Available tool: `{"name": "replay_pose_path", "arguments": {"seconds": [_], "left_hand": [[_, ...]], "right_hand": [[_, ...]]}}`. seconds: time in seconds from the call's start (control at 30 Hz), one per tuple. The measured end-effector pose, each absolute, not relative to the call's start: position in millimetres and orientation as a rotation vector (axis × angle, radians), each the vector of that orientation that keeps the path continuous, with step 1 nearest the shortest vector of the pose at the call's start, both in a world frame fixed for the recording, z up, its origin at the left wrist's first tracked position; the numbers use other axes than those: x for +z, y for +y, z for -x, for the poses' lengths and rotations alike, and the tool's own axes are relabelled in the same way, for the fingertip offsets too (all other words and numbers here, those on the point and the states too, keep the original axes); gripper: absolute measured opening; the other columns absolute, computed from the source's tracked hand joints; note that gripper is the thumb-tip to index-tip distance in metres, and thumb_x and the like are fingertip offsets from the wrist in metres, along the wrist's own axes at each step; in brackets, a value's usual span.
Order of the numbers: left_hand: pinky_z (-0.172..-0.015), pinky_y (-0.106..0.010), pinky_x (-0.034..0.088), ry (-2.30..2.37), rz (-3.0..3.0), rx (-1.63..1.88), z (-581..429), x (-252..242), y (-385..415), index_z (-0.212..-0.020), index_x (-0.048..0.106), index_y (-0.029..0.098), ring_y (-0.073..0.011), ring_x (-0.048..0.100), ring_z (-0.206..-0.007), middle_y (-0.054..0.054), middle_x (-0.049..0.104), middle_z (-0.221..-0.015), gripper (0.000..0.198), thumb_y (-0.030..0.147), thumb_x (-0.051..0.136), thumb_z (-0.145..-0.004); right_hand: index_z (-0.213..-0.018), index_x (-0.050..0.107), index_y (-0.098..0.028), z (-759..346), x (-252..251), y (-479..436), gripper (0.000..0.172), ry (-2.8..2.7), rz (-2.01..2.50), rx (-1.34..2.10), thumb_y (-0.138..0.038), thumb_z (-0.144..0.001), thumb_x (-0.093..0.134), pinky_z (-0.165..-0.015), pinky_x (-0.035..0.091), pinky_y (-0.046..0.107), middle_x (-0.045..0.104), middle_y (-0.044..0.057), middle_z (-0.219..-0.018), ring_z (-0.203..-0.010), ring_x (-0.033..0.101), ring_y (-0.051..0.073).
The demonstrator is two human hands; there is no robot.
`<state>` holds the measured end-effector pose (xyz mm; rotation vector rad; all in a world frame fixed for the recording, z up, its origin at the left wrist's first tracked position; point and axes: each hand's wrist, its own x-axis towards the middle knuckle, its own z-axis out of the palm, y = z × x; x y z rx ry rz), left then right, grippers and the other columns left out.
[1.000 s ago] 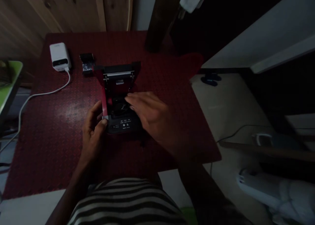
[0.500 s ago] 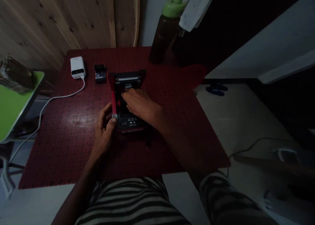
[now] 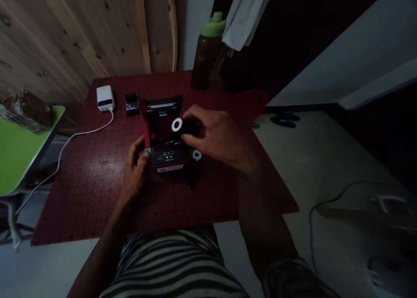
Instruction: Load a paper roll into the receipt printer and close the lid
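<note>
A small red-and-black label printer (image 3: 167, 156) stands on the table with its lid raised and its inside exposed. My left hand (image 3: 134, 165) grips the printer's front left corner, thumb on top and fingers along the side. Just above the right side of the open compartment, my right hand (image 3: 216, 135) pinches a small dark roll (image 3: 177, 124) between thumb and fingers. The roll's white ring-shaped end faces left; the rest is mostly hidden by the hand. A second roll with a white ring end (image 3: 196, 155) lies against the printer's right side.
A white power bank (image 3: 105, 97) with a white cable lies at the back left, beside a small black object (image 3: 131, 104). Toward the back stands a green-lidded bottle (image 3: 203, 54). A green side table (image 3: 19, 150) adjoins on the left.
My right hand has come up and to the right out of the printer, carrying the dark roll. My left hand keeps its grip on the corner. The camera view has shifted slightly.
</note>
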<state>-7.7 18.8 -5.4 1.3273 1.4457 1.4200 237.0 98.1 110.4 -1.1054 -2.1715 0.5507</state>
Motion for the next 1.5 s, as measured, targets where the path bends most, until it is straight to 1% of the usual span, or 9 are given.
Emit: {"name": "replay_pose_path", "arguments": {"seconds": [0.13, 0.27, 0.4, 0.7, 1.0, 1.13, 1.23, 1.37, 1.5], "left_hand": [[-0.126, -0.051, 0.055, 1.432, -1.318, 1.437, 5.9, -2.3, 18.5, -0.156, 0.069, 0.026, -0.0345, 0.067, -0.149, -0.011, 0.073, -0.159, 0.057, 0.056, 0.069, -0.108], [-0.124, -0.048, 0.057, 1.438, -1.325, 1.44, 6.0, -4.0, 18.2, -0.156, 0.071, 0.028, -0.034, 0.069, -0.147, -0.011, 0.074, -0.158, 0.058, 0.059, 0.07, -0.107], [-0.112, -0.043, 0.064, 1.432, -1.257, 1.448, 5.4, -5.3, 17.1, -0.154, 0.072, 0.03, -0.0329, 0.074, -0.139, -0.011, 0.074, -0.157, 0.056, 0.06, 0.073, -0.106], [-0.103, -0.044, 0.067, 1.436, -1.232, 1.398, 7.3, -1.7, 15.1, -0.156, 0.071, 0.032, -0.0355, 0.075, -0.138, -0.012, 0.073, -0.159, 0.057, 0.06, 0.073, -0.106], [-0.102, -0.044, 0.069, 1.388, -1.228, 1.415, 6.1, 3.9, 15.8, -0.155, 0.073, 0.034, -0.0338, 0.077, -0.136, -0.011, 0.076, -0.157, 0.054, 0.056, 0.076, -0.105], [-0.102, -0.044, 0.069, 1.404, -1.194, 1.408, 5.3, 3.5, 13.9, -0.155, 0.073, 0.033, -0.0351, 0.075, -0.14, -0.011, 0.074, -0.158, 0.057, 0.059, 0.078, -0.104], [-0.106, -0.045, 0.068, 1.433, -1.189, 1.409, 3.7, 5.3, 13.3, -0.155, 0.073, 0.032, -0.0363, 0.073, -0.142, -0.011, 0.075, -0.157, 0.061, 0.062, 0.078, -0.102], [-0.112, -0.046, 0.065, 1.442, -1.181, 1.397, 1.4, 9.5, 14.6, -0.153, 0.075, 0.034, -0.0362, 0.073, -0.142, -0.009, 0.075, -0.157, 0.06, 0.064, 0.079, -0.102], [-0.108, -0.045, 0.067, 1.446, -1.187, 1.402, 0.8, 10.2, 15.1, -0.154, 0.076, 0.033, -0.0365, 0.074, -0.141, -0.009, 0.076, -0.156, 0.062, 0.064, 0.08, -0.101]], "right_hand": [[-0.113, 0.074, -0.024, -279.0, 90.3, 116.0, 0.025, -1.814, 1.06, 0.707, -0.025, -0.088, 0.081, -0.098, 0.063, 0.042, 0.084, 0.003, -0.115, -0.107, 0.079, 0.025], [-0.124, 0.074, -0.027, -291.7, 55.9, 143.7, 0.042, -1.57, 1.12, 0.788, -0.037, -0.085, 0.084, -0.102, 0.064, 0.046, 0.085, 0.006, -0.126, -0.12, 0.079, 0.028], [-0.127, 0.078, -0.025, -281.4, 24.6, 162.6, 0.042, -1.477, 1.196, 0.78, -0.045, -0.09, 0.08, -0.11, 0.062, 0.049, 0.084, 0.009, -0.133, -0.125, 0.078, 0.029], [-0.11, 0.074, -0.022, -251.5, -28.7, 167.5, 0.027, -1.551, 1.337, 0.792, -0.037, -0.089, 0.078, -0.101, 0.062, 0.046, 0.085, 0.01, -0.114, -0.11, 0.08, 0.029], [-0.135, 0.073, -0.023, -270.0, -33.8, 145.3, 0.051, -1.564, 1.414, 0.788, -0.03, -0.085, 0.079, -0.101, 0.064, 0.049, 0.083, 0.015, -0.138, -0.119, 0.078, 0.03], [-0.119, 0.08, -0.025, -296.2, -22.0, 91.2, 0.028, -1.585, 1.455, 0.81, -0.03, -0.093, 0.071, -0.09, 0.065, 0.045, 0.085, 0.009, -0.118, -0.097, 0.079, 0.026], [-0.122, 0.082, -0.026, -302.4, -14.3, 53.9, 0.033, -1.67, 1.492, 0.902, -0.025, -0.09, 0.075, -0.082, 0.066, 0.041, 0.085, 0.006, -0.111, -0.084, 0.076, 0.023], [-0.132, 0.078, -0.027, -286.0, -16.6, 40.9, 0.05, -1.714, 1.443, 0.921, -0.015, -0.083, 0.076, -0.091, 0.068, 0.043, 0.084, 0.008, -0.128, -0.102, 0.08, 0.026], [-0.117, 0.08, -0.027, -273.6, -24.2, 47.8, 0.03, -1.685, 1.353, 0.921, -0.016, -0.09, 0.072, -0.106, 0.066, 0.048, 0.086, 0.009, -0.124, -0.12, 0.081, 0.029]]}}
